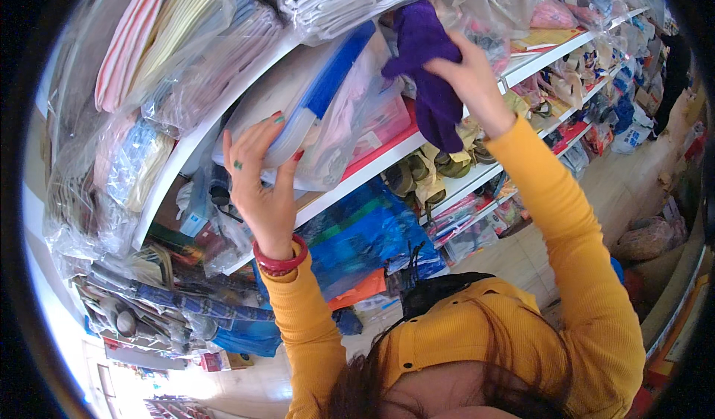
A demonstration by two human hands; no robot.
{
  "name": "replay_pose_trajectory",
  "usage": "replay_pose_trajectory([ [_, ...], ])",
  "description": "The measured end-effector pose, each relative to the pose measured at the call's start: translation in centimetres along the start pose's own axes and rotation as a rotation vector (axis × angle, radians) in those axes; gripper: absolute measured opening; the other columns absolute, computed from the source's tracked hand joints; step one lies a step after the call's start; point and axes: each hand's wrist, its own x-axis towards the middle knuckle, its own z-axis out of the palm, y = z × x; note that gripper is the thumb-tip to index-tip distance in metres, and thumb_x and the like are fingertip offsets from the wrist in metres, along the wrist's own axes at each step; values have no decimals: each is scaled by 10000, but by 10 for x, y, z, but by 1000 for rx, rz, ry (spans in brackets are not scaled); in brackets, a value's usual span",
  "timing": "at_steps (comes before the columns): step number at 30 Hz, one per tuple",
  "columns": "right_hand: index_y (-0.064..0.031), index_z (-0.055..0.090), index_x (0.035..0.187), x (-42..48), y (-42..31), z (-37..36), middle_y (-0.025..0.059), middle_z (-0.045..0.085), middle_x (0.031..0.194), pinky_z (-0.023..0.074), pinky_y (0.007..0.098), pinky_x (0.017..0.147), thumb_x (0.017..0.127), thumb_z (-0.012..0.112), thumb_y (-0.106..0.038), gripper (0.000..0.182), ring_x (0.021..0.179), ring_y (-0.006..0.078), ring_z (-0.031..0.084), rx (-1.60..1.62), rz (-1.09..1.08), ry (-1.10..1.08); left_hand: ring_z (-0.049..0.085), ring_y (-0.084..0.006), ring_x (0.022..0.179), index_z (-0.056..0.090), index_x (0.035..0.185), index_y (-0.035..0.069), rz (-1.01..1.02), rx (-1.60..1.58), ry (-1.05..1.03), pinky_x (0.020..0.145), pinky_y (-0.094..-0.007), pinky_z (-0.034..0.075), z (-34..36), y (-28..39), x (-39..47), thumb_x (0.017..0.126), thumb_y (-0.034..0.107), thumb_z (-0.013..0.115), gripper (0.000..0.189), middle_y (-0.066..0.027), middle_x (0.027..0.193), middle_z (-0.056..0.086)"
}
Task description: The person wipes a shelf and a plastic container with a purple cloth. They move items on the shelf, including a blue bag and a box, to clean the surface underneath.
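Note:
My right hand (469, 78) pinches a pair of dark purple fabric gloves (433, 67) between thumb and fingers, and they hang down in front of a shelf edge. My left hand (260, 179) grips the edge of a translucent plastic lid (290, 78) with a blue latch strip (341, 64). That lid is tilted up over a clear plastic storage box (318, 170) on the shelf. Inside the box, pale pink fabric (360, 92) shows through the wall. Part of the lid's near edge lies behind my left fingers.
White shelf boards (368, 170) run diagonally across the view. Bagged folded textiles (195, 72) crowd the upper shelf. Below the box sit a blue plastic bag (363, 232) and several dark round items in yellowish wrapping (416, 173). More bagged goods (631, 131) stand at the right.

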Motion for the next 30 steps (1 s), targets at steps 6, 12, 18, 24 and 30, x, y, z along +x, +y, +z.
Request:
replay_pose_trajectory([
  [6, 51, 566, 1001, 62, 3, 13, 199, 626, 883, 463, 323, 744, 672, 616, -154, 390, 799, 270, 612, -223, -67, 23, 491, -280, 1127, 571, 995, 29, 9, -135, -92, 1063, -479, 175, -30, -35, -13, 662, -88, 586, 354, -118, 1065, 601],
  [12, 17, 569, 1022, 82, -10, 10, 245, 593, 963, 447, 382, 820, 655, 612, -173, 416, 914, 352, 578, -665, -265, -242, 521, -272, 1092, 593, 902, 62, -58, -266, -67, 1064, -518, 144, -31, -46, -18, 579, -108, 602, 365, -76, 997, 632],
  [18, -26, 560, 1072, 47, -16, 22, 186, 598, 988, 438, 357, 852, 627, 567, -42, 445, 947, 337, 563, -581, -473, -165, 544, -256, 1054, 595, 902, 69, -26, -224, -51, 1060, -520, 158, -30, -42, -24, 566, -96, 629, 376, -70, 975, 638],
  [24, -24, 541, 1086, 33, -55, 29, 162, 581, 1046, 417, 323, 885, 594, 539, 27, 494, 997, 301, 548, -523, -395, -433, 549, -240, 1043, 604, 901, 71, -18, -228, -38, 1058, -511, 168, -28, -43, -25, 564, -71, 665, 370, -60, 974, 638],
  [30, -24, 575, 992, 1, -79, 86, 159, 588, 962, 423, 389, 845, 588, 555, 13, 406, 935, 343, 534, -394, -719, -508, 546, -244, 1046, 571, 987, 73, 26, -199, -76, 1051, -469, 197, -31, -48, -35, 569, -64, 682, 454, -70, 1056, 610],
])
